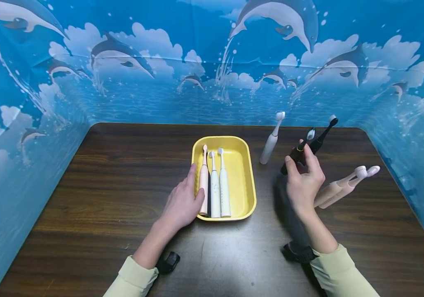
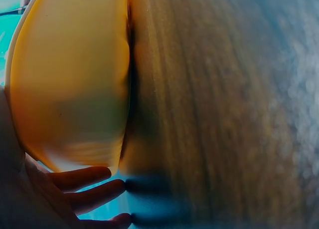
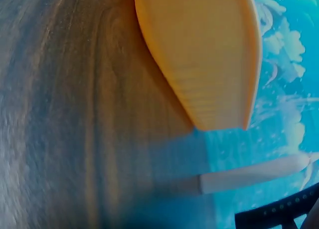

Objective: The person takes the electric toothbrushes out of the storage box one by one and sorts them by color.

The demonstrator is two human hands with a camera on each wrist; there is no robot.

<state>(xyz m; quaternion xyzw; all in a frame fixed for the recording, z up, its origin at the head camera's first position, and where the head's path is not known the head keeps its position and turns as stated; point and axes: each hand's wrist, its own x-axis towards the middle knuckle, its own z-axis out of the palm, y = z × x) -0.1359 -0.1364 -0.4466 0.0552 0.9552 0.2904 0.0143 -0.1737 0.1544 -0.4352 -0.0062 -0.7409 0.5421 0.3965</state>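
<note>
My left hand [image 1: 184, 201] rests at the left rim of a yellow tray [image 1: 250, 181], its fingers fairly straight along the outer side. Inside the tray lie a pink electric toothbrush [image 1: 204, 185], a dark one mostly hidden beside it, and two white electric toothbrushes [image 1: 214, 192]. Over the table on the right, my right hand [image 1: 305, 181] pinches a black electric toothbrush [image 1: 298, 153] between thumb and fingers, its head pointing up. In the right wrist view, the lower part of that black toothbrush [image 3: 271, 211] shows at the corner.
A light grey electric toothbrush [image 1: 269, 146] stands between tray and right hand. Another black toothbrush [image 1: 317, 143] stands just behind the held one. Two pink toothbrushes [image 1: 339, 190] stand to the right of the hand. A blue dolphin-print cloth [image 1: 212, 82] walls in the wooden table [image 1: 122, 181].
</note>
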